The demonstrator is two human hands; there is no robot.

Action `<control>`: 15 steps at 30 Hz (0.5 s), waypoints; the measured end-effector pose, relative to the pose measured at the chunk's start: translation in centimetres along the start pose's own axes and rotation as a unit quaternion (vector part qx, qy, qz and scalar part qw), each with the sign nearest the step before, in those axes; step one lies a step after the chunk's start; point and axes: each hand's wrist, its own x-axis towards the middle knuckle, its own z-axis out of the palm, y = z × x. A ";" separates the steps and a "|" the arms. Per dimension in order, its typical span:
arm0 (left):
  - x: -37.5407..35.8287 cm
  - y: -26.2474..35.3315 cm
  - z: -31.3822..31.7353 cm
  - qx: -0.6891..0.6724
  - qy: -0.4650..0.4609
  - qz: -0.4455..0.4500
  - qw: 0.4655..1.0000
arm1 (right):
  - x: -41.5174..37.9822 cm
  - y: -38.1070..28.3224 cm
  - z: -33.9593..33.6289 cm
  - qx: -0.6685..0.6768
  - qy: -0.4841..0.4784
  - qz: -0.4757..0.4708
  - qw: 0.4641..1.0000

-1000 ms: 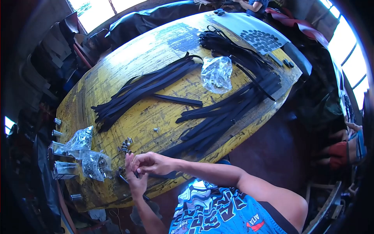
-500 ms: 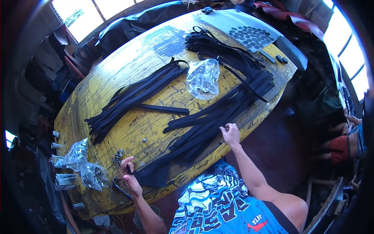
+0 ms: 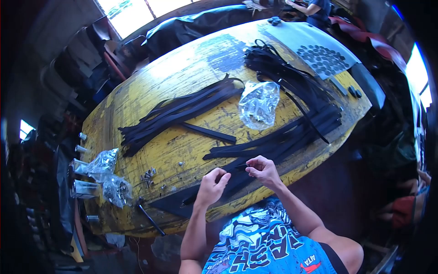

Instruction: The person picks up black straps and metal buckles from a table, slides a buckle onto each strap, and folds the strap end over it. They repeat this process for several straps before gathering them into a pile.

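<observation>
My left hand (image 3: 211, 187) is curled above the table's near edge, its fingertips turned inward; whatever it may hold is hidden. To its right, my right hand (image 3: 263, 171) pinches the dark end of a black strap. Beneath both hands lie more black straps (image 3: 278, 141), spread along the near side. A dark flat piece (image 3: 171, 205) lies under my left forearm, with a thin black rod-like tool (image 3: 151, 220) left of it. Small metal pieces (image 3: 148, 177) sit in a little heap left of my left hand.
The worn yellow table (image 3: 137, 107) carries another bundle of black straps (image 3: 182, 107), a clear plastic bag (image 3: 259, 105) of small parts, and two more bags (image 3: 117, 189) beside metal blocks (image 3: 84, 188). Dark round pieces (image 3: 321, 59) lie on a pale sheet. Another person (image 3: 315, 11) is at the far end.
My left hand has moved right and up from the strap's left end, close to my right hand. My right hand has turned inward and now pinches a strap end. The view has shifted.
</observation>
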 end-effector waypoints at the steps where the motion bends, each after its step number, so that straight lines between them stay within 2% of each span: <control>1: 0.1 -0.5 0.5 0.000 0.005 -0.005 1.000 | 0.1 -0.2 0.2 -0.030 -0.011 -0.002 0.999; 5: 0.8 -1.8 2.2 -0.020 0.013 -0.024 0.999 | 0.9 -0.3 0.3 -0.159 -0.015 -0.030 0.987; 7: 0.8 -1.7 2.8 -0.042 0.007 -0.036 0.998 | 1.0 -0.2 0.3 -0.051 -0.057 0.018 0.997; 8: 0.9 -1.6 2.8 -0.009 -0.003 -0.051 0.999 | 1.0 -0.2 0.2 -0.022 -0.087 0.036 0.995; 11: 1.2 -3.1 3.4 -0.140 0.025 -0.019 0.990 | 0.8 -1.6 0.5 0.004 -0.115 0.027 0.993; 15: 1.2 -1.8 2.7 -0.223 0.016 0.002 0.975 | 0.5 -3.4 0.9 0.027 -0.139 0.041 0.989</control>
